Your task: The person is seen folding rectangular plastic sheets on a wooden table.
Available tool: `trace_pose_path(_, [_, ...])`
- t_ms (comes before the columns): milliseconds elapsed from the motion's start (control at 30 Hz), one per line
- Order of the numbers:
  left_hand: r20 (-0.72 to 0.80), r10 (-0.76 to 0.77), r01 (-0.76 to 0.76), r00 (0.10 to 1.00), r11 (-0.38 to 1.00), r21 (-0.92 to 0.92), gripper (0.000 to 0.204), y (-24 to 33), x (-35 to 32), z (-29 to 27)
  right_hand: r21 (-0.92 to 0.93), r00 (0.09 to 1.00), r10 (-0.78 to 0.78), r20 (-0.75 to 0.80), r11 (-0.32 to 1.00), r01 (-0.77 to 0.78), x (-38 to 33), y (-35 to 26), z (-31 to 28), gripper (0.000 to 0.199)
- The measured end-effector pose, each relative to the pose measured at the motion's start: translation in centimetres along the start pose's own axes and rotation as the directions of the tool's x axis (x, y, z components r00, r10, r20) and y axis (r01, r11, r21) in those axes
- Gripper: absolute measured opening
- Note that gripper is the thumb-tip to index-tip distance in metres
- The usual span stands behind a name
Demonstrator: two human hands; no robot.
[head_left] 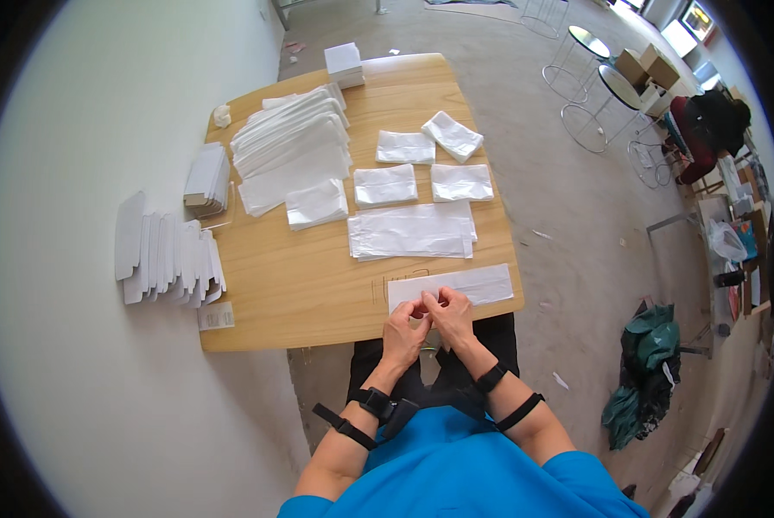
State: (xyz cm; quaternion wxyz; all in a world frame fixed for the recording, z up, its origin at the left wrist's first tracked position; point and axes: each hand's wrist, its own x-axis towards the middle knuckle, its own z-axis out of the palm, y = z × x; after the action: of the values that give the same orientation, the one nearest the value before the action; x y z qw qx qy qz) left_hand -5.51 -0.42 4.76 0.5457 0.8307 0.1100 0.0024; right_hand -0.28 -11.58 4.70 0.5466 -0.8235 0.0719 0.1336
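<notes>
At the table's near edge, my left hand (403,335) and my right hand (451,318) meet, thumbs and fingertips pinched close together. Whatever they pinch is too small or hidden to tell. Just beyond and under the fingertips lies a long, flat white sleeve (482,285), stretching to the right. Farther from me rests a small pile of similar flat white sleeves (411,233). Behind it are several folded white bundles (385,186), and another white bundle (317,204) sits to the left.
Fanned white sleeves (292,134) cover the far left of the wooden table (275,285). White boxes (345,65) stand at its back, and flattened white cartons (171,255) lean along the left wall. Stools (620,86), a bent-over person (707,129) and a dark green bag (646,371) are to the right.
</notes>
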Motion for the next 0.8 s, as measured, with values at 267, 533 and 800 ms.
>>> trace_pose_path(267, [-0.004, 0.146, -0.144, 0.989, 0.977, 0.16, 0.018, -0.4, 1.2, -0.1, -0.232, 0.982, -0.057, -0.179, 0.973, 0.014, 1.3, 3.0, -0.7, 0.03])
trace_pose_path(533, [0.061, 0.317, -0.317, 0.946, 0.873, 0.37, 0.021, -0.8, 2.2, 0.7, -0.24, 0.961, -0.031, -0.274, 0.97, -0.037, 2.6, 3.4, -0.9, 0.037])
trace_pose_path(800, [0.104, 0.291, -0.308, 0.951, 0.863, 0.401, 0.022, -1.4, 2.4, 1.0, -0.227, 0.97, -0.005, -0.244, 0.973, -0.052, 3.1, 3.6, -0.9, 0.038])
